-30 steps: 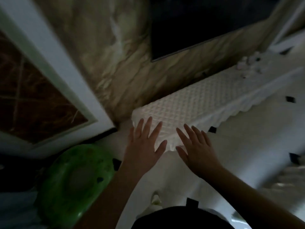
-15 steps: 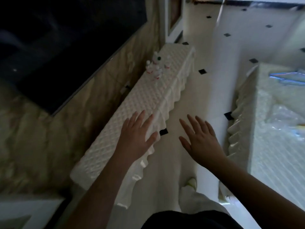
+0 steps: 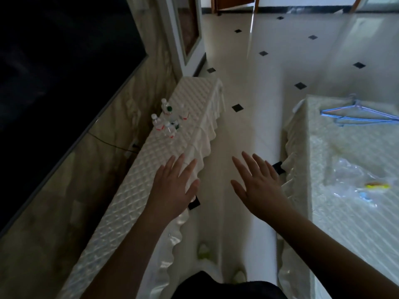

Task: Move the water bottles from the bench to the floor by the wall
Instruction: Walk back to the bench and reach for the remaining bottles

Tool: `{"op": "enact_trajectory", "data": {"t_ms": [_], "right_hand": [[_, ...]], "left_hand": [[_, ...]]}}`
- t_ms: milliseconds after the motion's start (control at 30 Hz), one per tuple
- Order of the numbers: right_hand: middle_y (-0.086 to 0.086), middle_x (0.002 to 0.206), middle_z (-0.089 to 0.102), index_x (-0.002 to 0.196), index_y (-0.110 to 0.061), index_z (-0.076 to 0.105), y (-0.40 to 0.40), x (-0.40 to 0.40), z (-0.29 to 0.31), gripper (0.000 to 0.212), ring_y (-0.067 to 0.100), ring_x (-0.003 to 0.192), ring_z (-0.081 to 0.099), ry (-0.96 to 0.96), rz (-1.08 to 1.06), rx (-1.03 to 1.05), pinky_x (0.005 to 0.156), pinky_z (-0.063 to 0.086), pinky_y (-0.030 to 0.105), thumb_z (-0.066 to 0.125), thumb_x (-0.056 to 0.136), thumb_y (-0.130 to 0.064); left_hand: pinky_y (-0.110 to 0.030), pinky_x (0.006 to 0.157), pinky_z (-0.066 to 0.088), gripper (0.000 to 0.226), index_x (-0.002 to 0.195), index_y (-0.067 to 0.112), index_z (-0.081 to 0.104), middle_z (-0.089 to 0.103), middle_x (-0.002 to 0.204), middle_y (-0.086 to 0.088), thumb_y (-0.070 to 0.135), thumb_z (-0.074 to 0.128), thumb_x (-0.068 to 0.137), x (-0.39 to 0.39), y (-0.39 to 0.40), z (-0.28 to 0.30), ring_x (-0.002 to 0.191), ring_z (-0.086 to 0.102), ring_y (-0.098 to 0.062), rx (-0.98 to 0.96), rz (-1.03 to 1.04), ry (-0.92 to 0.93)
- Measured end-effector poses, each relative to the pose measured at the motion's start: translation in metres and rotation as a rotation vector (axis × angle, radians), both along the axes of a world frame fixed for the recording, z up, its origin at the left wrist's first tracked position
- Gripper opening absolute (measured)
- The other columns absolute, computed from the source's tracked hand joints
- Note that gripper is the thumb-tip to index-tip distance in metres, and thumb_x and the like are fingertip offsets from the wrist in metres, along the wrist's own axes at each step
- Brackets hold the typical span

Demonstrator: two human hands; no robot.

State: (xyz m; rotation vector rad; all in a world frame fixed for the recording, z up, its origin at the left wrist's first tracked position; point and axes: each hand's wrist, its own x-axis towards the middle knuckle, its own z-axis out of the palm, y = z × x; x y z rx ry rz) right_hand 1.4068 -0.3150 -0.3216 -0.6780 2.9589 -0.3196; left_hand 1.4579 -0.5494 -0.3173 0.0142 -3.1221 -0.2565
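Observation:
Several small clear water bottles [image 3: 167, 121] with white and green caps and red labels stand in a cluster on the long bench [image 3: 151, 169], which wears a white quilted cover and runs along the marbled wall [image 3: 90, 190]. My left hand [image 3: 174, 188] hovers over the bench's near edge, fingers spread and empty, well short of the bottles. My right hand [image 3: 258, 186] is held out over the white floor [image 3: 235, 130], fingers spread and holding nothing.
A large dark screen [image 3: 54, 72] hangs on the wall above the bench. At the right stands a white-covered table [image 3: 345, 212] with blue wire hangers [image 3: 356, 114] and clear plastic bags [image 3: 356, 184]. A narrow floor aisle runs between bench and table. A framed panel [image 3: 187, 33] stands beyond the bench.
The view has swung round from the bench's end and a green ring to looking along the bench; the bottles are nearer. Both hands stay spread and empty.

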Motion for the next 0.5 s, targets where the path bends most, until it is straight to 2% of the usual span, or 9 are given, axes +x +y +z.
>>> {"op": "enact_trajectory", "data": {"t_ms": [133,500], "right_hand": [[0.002,0.159,0.01,0.149,-0.033,0.004,-0.022,-0.066,-0.004,0.07,0.025,0.147,0.008,0.015,0.03,0.008,0.116,0.002,0.04,-0.001,0.087,-0.065],[-0.002,0.16,0.003,0.149,-0.036,-0.002,-0.099,-0.237,-0.004,0.067,0.023,0.147,0.003,0.013,0.088,0.055,0.117,0.001,0.04,0.006,0.089,-0.064]], "left_hand": [[-0.047,0.114,0.018,0.065,0.147,0.034,0.023,0.019,0.157,-0.002,0.062,0.015,0.09,-0.061,-0.029,-0.01,0.145,0.014,-0.024,-0.005,0.025,-0.001],[-0.047,0.115,0.018,0.068,0.148,0.035,0.021,0.016,0.158,-0.002,0.063,0.012,0.087,-0.215,-0.105,-0.026,0.146,0.009,-0.023,0.004,0.053,-0.065]]}}
